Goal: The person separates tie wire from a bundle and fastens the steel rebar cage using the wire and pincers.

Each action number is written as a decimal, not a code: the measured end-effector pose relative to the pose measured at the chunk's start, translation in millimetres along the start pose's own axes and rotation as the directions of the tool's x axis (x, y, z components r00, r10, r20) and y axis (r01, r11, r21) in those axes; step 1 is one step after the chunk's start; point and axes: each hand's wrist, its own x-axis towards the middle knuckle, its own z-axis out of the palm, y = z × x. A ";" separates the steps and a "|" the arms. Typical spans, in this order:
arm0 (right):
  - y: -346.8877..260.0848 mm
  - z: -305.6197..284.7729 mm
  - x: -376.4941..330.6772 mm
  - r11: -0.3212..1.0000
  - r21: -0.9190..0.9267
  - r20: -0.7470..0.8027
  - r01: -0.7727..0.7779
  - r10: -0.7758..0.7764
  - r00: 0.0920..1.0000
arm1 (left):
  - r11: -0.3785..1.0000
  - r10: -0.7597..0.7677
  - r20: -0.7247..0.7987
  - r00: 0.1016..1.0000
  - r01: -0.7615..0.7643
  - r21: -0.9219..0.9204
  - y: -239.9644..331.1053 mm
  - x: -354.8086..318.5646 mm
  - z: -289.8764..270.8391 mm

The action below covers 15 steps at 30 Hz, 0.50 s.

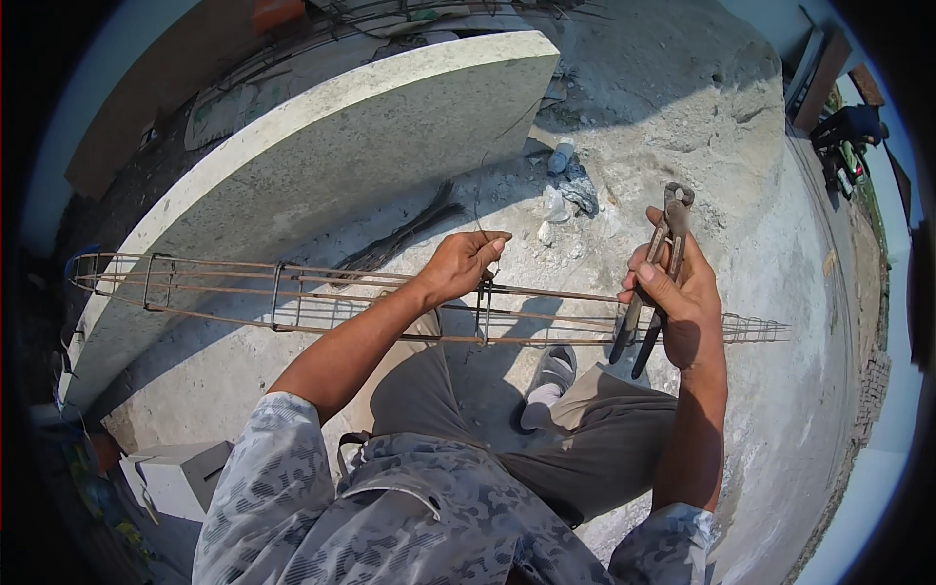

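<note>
A long rebar cage [276, 295] of thin rusty bars and square stirrups stretches from left to right in front of me. Over its middle, near a stirrup, my left hand [456, 267] is closed in a pinch. A thin tie wire [476, 200] rises from the fingers; its lower end is hidden by them. My right hand [690, 302] grips a pair of end-cutting pincers [677, 216], jaws pointing up and handles hanging down across the cage. The handles stand slightly apart, and nothing shows between the jaws.
A pale curved slab [341, 127] stands on edge behind the cage's left part. Below it lies a bundle of dark wires [400, 239]. A plastic bottle [561, 158] and rubble lie beyond. White blocks [180, 478] sit at lower left; a person [850, 127] is far right.
</note>
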 end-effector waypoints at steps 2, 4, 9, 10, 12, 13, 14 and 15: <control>34.0 -13.4 3.5 0.971 -0.238 0.227 -0.005 0.061 0.972 | 1.000 -0.015 0.016 1.000 0.015 -0.012 4.6 3.2 5.3; 82.9 -19.8 -3.4 0.896 -0.278 0.270 -0.346 0.419 0.867 | 1.000 -0.003 0.020 1.000 0.003 -0.009 -3.0 6.6 6.0; 91.9 -11.1 -0.7 0.426 -0.862 0.366 0.274 0.150 0.918 | 0.998 -0.006 -0.025 1.000 0.004 -0.069 -1.0 1.7 3.7; 92.3 -10.3 5.4 0.424 -0.863 0.367 0.274 0.153 0.918 | 0.999 -0.007 -0.028 1.000 0.005 -0.041 -1.0 1.6 4.0; 96.5 -8.8 18.7 0.156 -0.902 0.422 0.402 0.127 0.898 | 0.996 0.010 -0.059 0.998 -0.015 -0.087 -14.2 5.1 8.1; 97.8 -5.7 21.9 0.037 -0.872 0.489 0.488 0.040 0.871 | 0.997 0.052 -0.101 0.994 -0.058 -0.050 -20.5 6.8 8.1; 98.5 -1.2 26.7 0.039 -0.869 0.494 0.493 0.041 0.868 | 0.995 0.095 -0.141 0.985 -0.098 -0.012 -27.1 8.1 7.2; 95.8 1.8 31.2 -0.038 -0.857 0.511 0.514 0.059 0.857 | 0.995 0.099 -0.142 0.985 -0.103 -0.015 -23.4 8.2 5.7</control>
